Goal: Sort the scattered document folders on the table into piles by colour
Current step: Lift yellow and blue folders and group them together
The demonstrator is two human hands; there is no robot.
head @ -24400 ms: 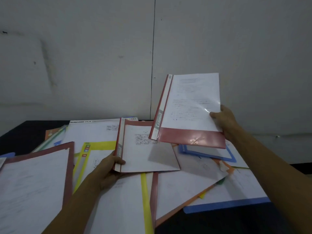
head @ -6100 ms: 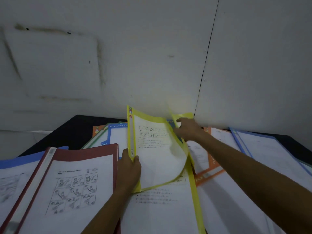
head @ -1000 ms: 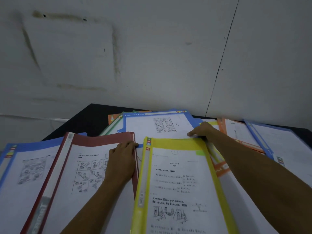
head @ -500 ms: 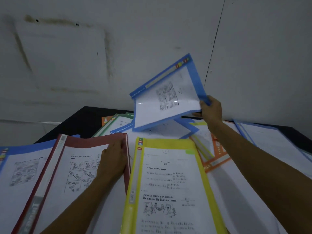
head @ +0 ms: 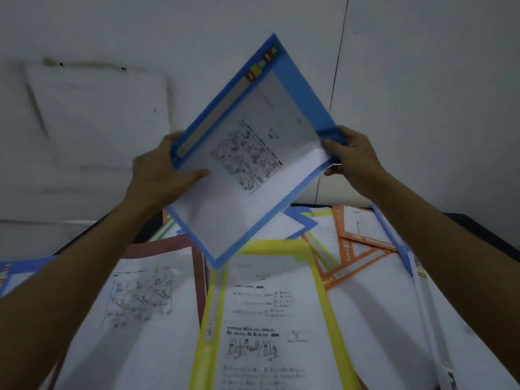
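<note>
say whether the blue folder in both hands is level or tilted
Tilted: the blue folder hangs corner-down, left hand and right hand gripping opposite edges.

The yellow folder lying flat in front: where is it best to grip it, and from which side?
Grip the yellow folder at its spine strip, coming from the left. That edge looks stiff, binds the sheets and has nothing lying on it; the right edge opens and would likely flop. The left hand and right hand hold the blue folder.
</note>
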